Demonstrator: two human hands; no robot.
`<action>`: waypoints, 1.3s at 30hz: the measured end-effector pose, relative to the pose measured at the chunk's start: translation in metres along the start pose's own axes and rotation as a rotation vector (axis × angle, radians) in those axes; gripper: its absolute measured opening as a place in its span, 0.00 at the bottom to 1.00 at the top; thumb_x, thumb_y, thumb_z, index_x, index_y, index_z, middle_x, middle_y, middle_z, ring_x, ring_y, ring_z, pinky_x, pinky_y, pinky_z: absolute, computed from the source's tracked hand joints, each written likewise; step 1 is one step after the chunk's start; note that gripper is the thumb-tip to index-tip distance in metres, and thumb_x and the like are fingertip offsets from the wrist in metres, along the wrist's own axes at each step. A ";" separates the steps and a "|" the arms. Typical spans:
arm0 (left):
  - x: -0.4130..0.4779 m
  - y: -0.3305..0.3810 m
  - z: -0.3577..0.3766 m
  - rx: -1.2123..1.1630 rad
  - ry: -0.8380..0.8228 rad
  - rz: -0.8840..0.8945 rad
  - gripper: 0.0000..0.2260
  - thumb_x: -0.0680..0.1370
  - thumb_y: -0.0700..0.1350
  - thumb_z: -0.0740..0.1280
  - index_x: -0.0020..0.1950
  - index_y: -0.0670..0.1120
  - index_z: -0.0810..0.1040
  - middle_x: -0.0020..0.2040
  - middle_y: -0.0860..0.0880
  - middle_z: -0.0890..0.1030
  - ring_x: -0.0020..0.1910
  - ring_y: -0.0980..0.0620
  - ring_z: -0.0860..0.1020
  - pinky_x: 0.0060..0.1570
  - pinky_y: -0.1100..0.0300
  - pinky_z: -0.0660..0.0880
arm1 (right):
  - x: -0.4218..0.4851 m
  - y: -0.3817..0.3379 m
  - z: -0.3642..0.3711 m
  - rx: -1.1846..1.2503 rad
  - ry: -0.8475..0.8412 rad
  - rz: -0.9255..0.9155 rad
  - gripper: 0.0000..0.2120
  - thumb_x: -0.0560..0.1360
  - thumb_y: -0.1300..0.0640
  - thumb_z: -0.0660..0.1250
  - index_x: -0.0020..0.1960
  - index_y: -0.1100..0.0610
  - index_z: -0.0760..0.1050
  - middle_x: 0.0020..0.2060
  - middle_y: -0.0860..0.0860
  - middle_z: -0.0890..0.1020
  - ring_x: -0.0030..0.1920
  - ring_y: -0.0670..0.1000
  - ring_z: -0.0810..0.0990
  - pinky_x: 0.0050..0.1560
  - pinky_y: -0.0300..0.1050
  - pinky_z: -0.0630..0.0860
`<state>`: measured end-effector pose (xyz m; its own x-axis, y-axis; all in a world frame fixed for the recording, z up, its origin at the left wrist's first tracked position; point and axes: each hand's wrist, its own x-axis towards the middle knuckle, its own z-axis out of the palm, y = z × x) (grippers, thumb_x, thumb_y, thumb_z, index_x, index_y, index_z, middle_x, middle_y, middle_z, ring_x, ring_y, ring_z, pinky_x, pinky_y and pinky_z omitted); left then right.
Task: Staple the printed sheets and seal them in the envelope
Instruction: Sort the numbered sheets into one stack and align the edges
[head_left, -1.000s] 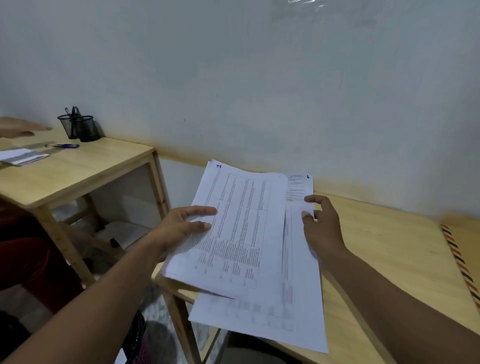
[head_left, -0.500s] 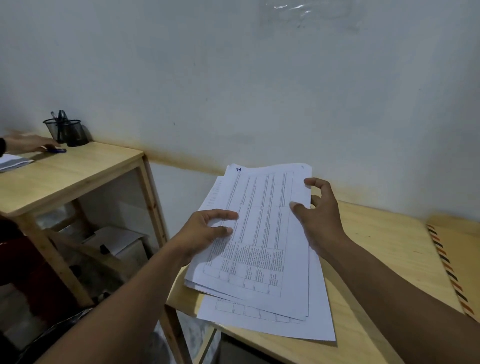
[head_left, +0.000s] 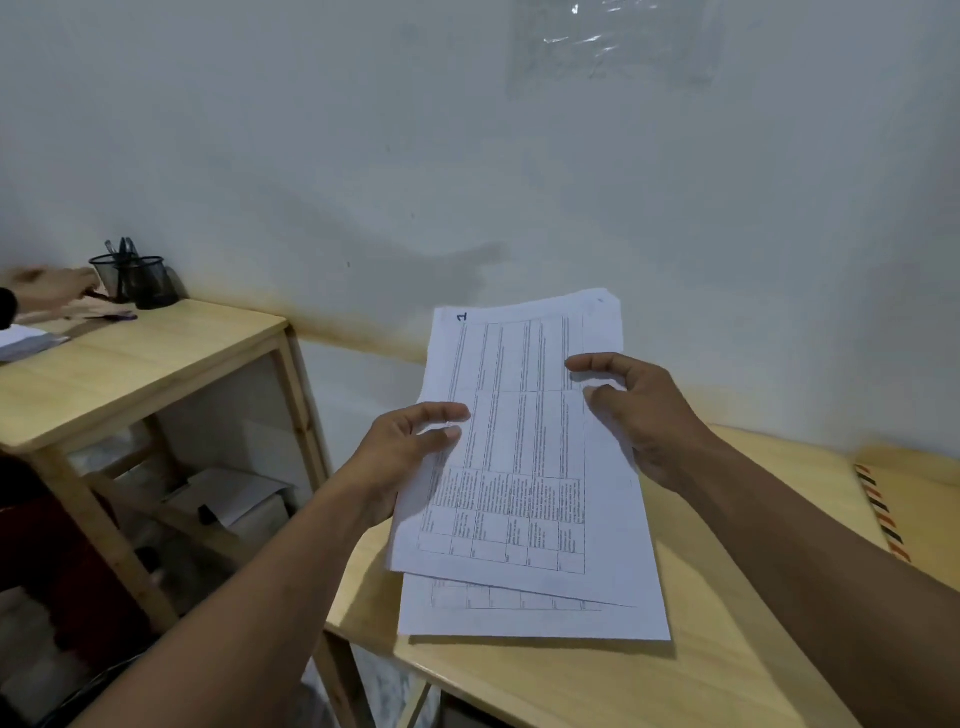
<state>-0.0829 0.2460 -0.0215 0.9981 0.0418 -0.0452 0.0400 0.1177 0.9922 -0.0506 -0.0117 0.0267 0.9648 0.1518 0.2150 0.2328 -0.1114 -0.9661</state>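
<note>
Several white printed sheets with tables on them are held above the wooden table, loosely fanned, the top one marked "1". My left hand grips their left edge, thumb on top. My right hand holds the right edge with curled fingers and thumb over the top sheet. A brown envelope with a red and black striped border lies on the table at the far right, partly cut off. No stapler is in view.
A second wooden table stands to the left with two black mesh pen holders, a pen and papers. Another person's hand reaches over it. A white wall is close behind both tables.
The fanned sheets have been drawn together into a tighter stack and raised. My hands have moved closer together on the stack's two edges. The other person's hand has moved toward the pen holders.
</note>
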 end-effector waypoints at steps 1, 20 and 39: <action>0.000 0.001 0.002 -0.005 0.002 0.019 0.09 0.79 0.36 0.70 0.55 0.46 0.86 0.59 0.48 0.86 0.54 0.43 0.85 0.57 0.47 0.81 | -0.001 0.004 0.000 -0.004 -0.009 0.023 0.15 0.79 0.68 0.62 0.52 0.51 0.81 0.60 0.49 0.80 0.68 0.49 0.74 0.71 0.48 0.67; 0.011 0.003 -0.030 0.160 0.115 0.020 0.13 0.81 0.35 0.66 0.57 0.49 0.87 0.59 0.51 0.85 0.52 0.51 0.86 0.54 0.54 0.82 | 0.031 0.038 0.011 -0.138 0.096 0.052 0.07 0.81 0.57 0.62 0.58 0.50 0.75 0.55 0.52 0.79 0.49 0.53 0.81 0.48 0.50 0.79; 0.004 -0.007 -0.039 0.147 0.194 -0.110 0.13 0.81 0.35 0.67 0.58 0.49 0.86 0.65 0.48 0.80 0.52 0.46 0.84 0.34 0.62 0.82 | 0.007 0.120 -0.015 -1.013 -0.084 -0.063 0.12 0.78 0.63 0.60 0.48 0.47 0.75 0.48 0.43 0.75 0.48 0.49 0.75 0.43 0.46 0.72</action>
<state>-0.0807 0.2837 -0.0329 0.9603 0.2277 -0.1609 0.1683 -0.0132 0.9856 -0.0146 -0.0384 -0.0858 0.9445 0.2501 0.2131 0.3149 -0.8742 -0.3696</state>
